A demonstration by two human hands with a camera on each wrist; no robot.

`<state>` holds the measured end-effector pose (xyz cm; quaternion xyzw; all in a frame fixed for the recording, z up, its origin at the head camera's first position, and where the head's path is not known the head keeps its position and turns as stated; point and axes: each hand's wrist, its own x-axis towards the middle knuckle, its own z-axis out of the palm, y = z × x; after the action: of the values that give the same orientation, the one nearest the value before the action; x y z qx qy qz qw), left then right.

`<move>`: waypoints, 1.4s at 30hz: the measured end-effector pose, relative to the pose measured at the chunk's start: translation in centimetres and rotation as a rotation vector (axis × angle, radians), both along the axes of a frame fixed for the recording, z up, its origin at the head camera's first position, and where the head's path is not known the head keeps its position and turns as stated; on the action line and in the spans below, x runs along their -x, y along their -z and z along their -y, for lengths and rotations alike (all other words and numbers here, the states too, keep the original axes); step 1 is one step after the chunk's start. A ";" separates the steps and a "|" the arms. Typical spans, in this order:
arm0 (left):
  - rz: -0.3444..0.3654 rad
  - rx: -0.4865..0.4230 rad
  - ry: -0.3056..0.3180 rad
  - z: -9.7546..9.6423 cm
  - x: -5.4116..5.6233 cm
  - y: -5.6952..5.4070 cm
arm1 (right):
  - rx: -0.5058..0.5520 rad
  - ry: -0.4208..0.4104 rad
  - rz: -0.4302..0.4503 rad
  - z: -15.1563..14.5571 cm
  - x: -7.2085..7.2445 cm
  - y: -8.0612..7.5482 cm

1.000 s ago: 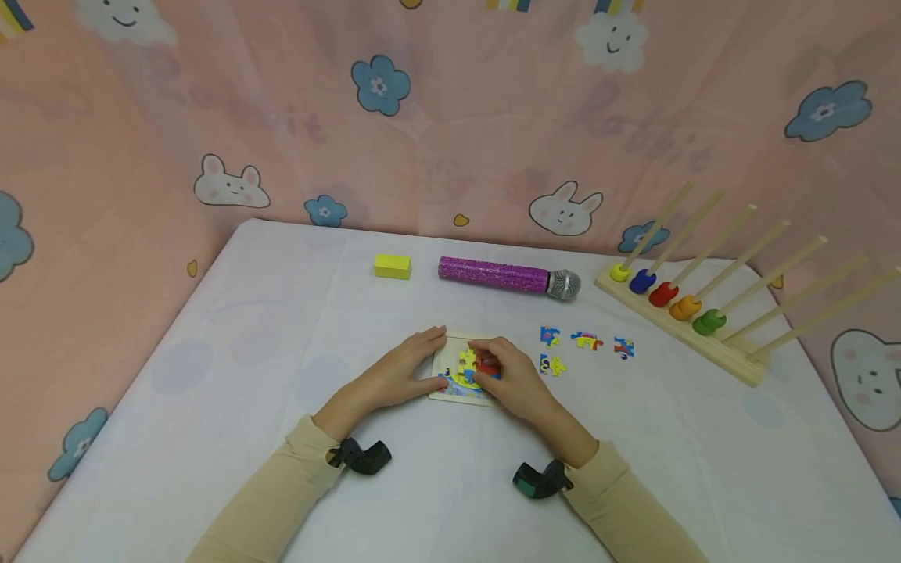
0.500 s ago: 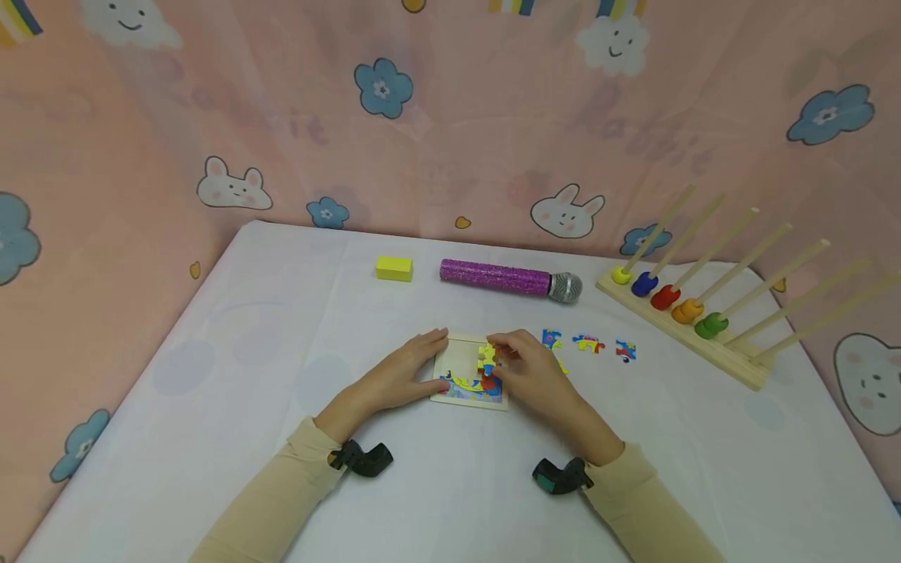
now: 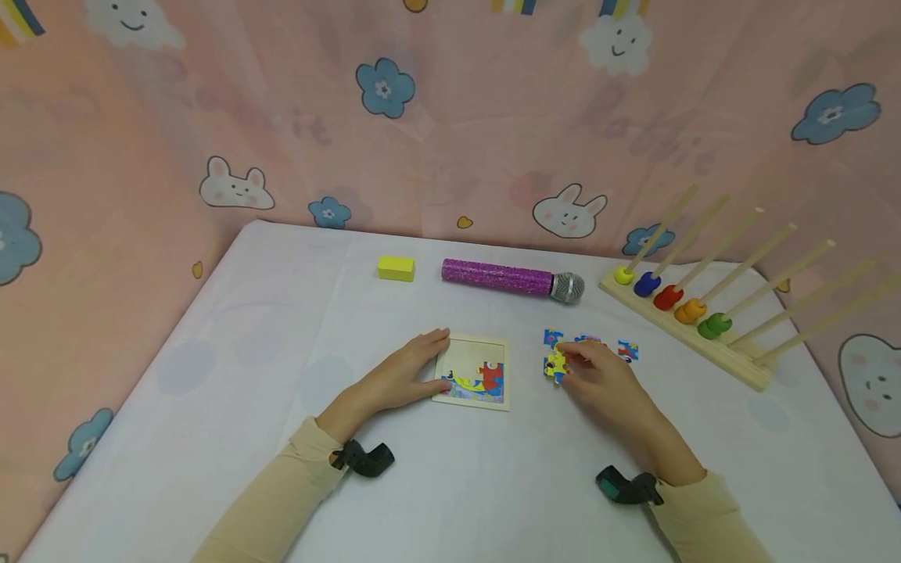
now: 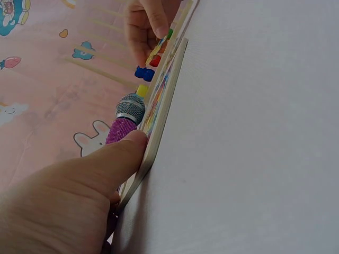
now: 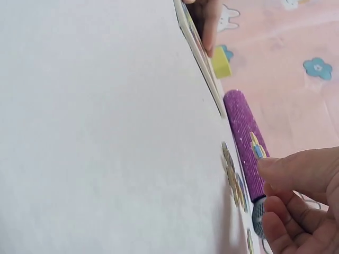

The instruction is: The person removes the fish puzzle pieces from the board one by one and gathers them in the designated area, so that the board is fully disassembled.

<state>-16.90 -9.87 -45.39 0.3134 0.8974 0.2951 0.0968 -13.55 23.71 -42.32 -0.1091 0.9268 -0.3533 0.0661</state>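
Observation:
The right hand (image 3: 598, 379) pinches a yellow and blue puzzle piece (image 3: 559, 364) between thumb and fingertips. In the right wrist view that puzzle piece (image 5: 257, 148) is seen edge-on above the table. Loose puzzle pieces lie around and behind it, including one (image 3: 552, 336) at the back and one (image 3: 629, 350) farther right; the hand partly covers others. The left hand (image 3: 397, 371) rests at the left side of a square wooden puzzle tray (image 3: 472, 341), its fingers extended along the edge. Its thumb (image 4: 119, 159) presses on the rim. Joined pieces fill the tray's front part.
Behind the tray lie a yellow block (image 3: 396, 269) and a purple glittery microphone (image 3: 500, 277). A wooden peg stand (image 3: 746, 367) with coloured beads stands at the back right. Pink patterned cloth (image 3: 450, 141) hangs behind the white table (image 3: 436, 485).
The right hand has lifted the yellow and blue piece off the tray and carried it right, over the loose pieces. The left hand has stayed at the tray.

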 end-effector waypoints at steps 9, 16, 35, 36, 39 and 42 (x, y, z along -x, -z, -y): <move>-0.004 -0.001 -0.001 0.0 -0.1 0.1 | -0.068 0.001 -0.067 -3.7 -1.1 0.4; 0.000 0.009 -0.005 -0.1 -0.1 0.1 | -0.065 0.006 -0.111 -4.9 -1.4 1.4; -0.003 0.001 -0.006 -0.1 -0.2 -0.3 | -0.014 -0.004 -0.141 -4.9 -1.4 2.3; -0.004 0.000 -0.005 -0.1 -0.2 -0.3 | -0.014 -0.003 -0.138 -4.8 -1.4 2.2; -0.010 -0.002 -0.003 -0.1 -0.2 -0.3 | -0.021 0.000 -0.134 -4.8 -1.4 2.2; -0.011 0.000 -0.003 -0.1 -0.1 -0.3 | -0.035 0.002 -0.135 -4.9 -1.3 2.3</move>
<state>-16.78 -9.74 -45.13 0.3140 0.8983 0.2937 0.0913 -12.21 28.62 -44.64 -0.1306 0.9353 -0.3290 0.0049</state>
